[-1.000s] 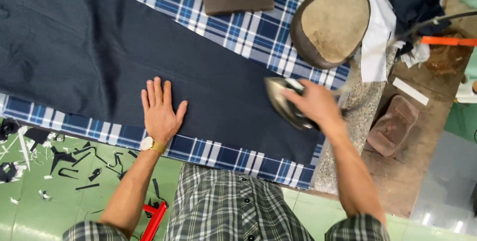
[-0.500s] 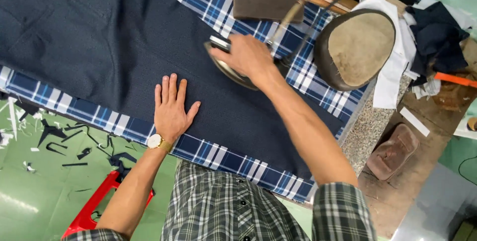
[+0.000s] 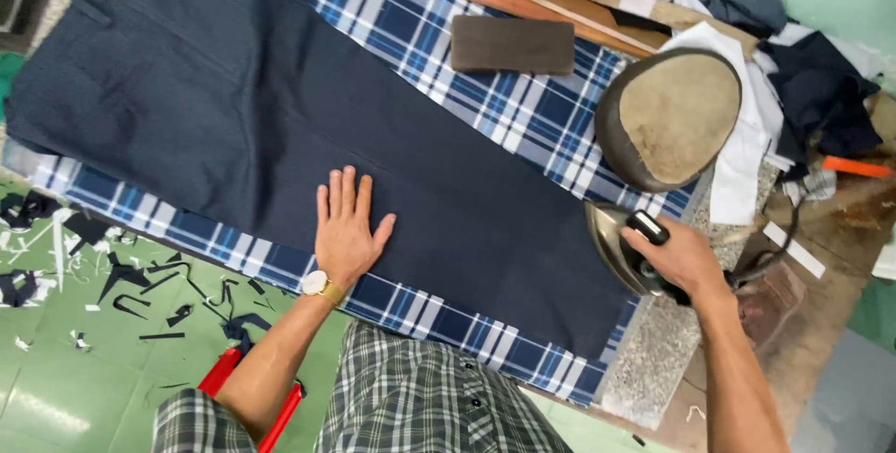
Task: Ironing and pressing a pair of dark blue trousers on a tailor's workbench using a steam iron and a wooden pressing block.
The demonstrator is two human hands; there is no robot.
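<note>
Head view: green floor [image 3: 56,388] below the bench, strewn with dark fabric scraps [image 3: 140,294]; a red stool frame [image 3: 224,374] by my legs.

Bench: covered by a blue plaid cloth [image 3: 485,108]. Dark navy fabric [image 3: 233,108] lies flat along it, from the far left corner to the near right edge.

Left hand [image 3: 347,234]: palm down on the navy fabric, close to the bench's near edge. Fingers [image 3: 341,194] straight, nearly together, thumb spread to the side; holding nothing, pressing flat. Gold-cased wristwatch [image 3: 317,283] on the wrist, over the plaid border.

Right hand [image 3: 679,257]: fingers wrapped tight around the black handle of the iron [image 3: 621,246], which sits at the right end of the navy fabric, at the bench's right edge.

Other items: a rounded pressing block [image 3: 672,117] beside the iron toward the far right corner; a brown rectangular pad [image 3: 513,44] on the plaid near the far edge; a wooden strip [image 3: 523,0] along the far edge; piled garments [image 3: 803,80] beyond the right corner.
</note>
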